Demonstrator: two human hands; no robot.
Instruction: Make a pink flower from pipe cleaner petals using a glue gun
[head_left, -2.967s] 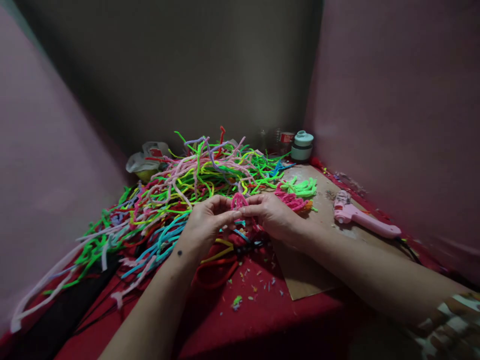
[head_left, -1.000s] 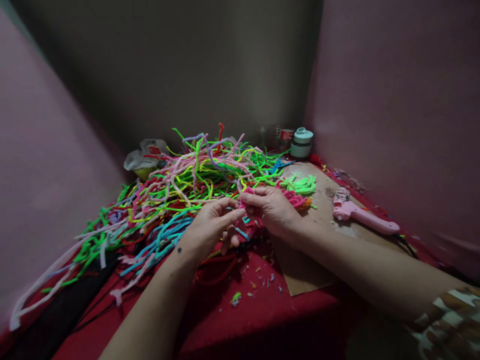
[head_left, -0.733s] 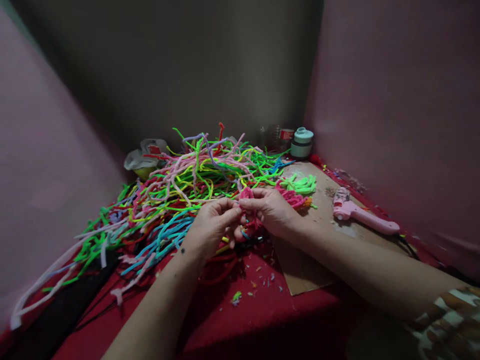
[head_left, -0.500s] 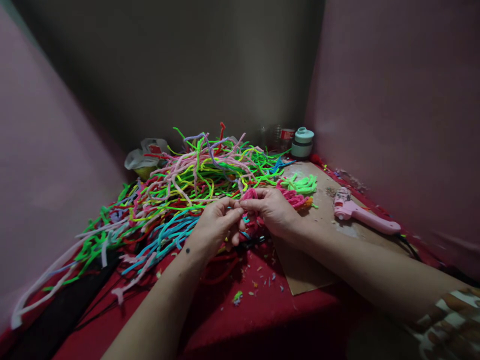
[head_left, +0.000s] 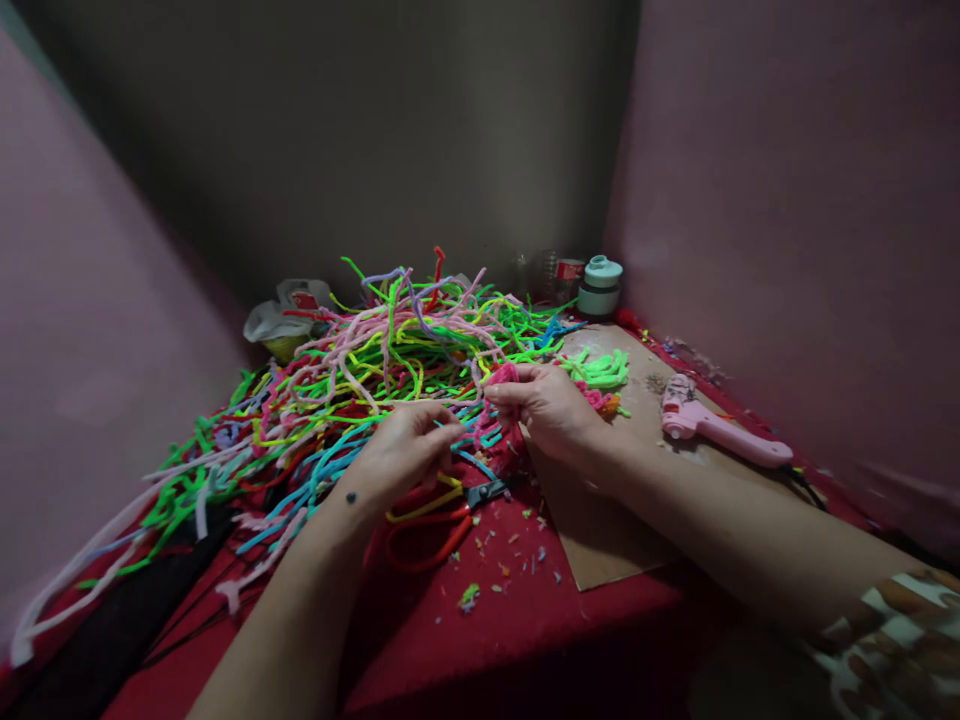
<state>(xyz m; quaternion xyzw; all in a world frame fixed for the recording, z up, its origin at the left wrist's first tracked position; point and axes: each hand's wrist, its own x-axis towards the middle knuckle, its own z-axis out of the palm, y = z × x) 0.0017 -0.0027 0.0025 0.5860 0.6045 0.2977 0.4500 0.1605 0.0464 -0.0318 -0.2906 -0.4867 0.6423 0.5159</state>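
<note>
My right hand (head_left: 551,410) pinches a bright pink pipe cleaner (head_left: 501,378), looped at its top, between thumb and fingertips. To its left, my left hand (head_left: 409,440) is apart from it, thumb and fingers drawn together; whether anything is between them I cannot make out. Just below my left hand lie scissors (head_left: 448,522) with red and yellow handles and dark blades, on the red cloth (head_left: 517,620). Behind both hands spreads a big heap of pipe cleaners (head_left: 382,350) in green, pink, yellow, blue and red.
A pink glue gun (head_left: 724,430) rests on a cardboard sheet (head_left: 607,520) at the right. Green pipe cleaner pieces (head_left: 600,370) lie behind my right hand. A teal-lidded cup (head_left: 600,285) and clear bottles (head_left: 559,278) stand at the back. Small trimmings are scattered on the cloth.
My left hand has come away from the pink pipe cleaner and moved left and slightly down, uncovering the scissors. My right hand keeps its hold on the pink pipe cleaner.
</note>
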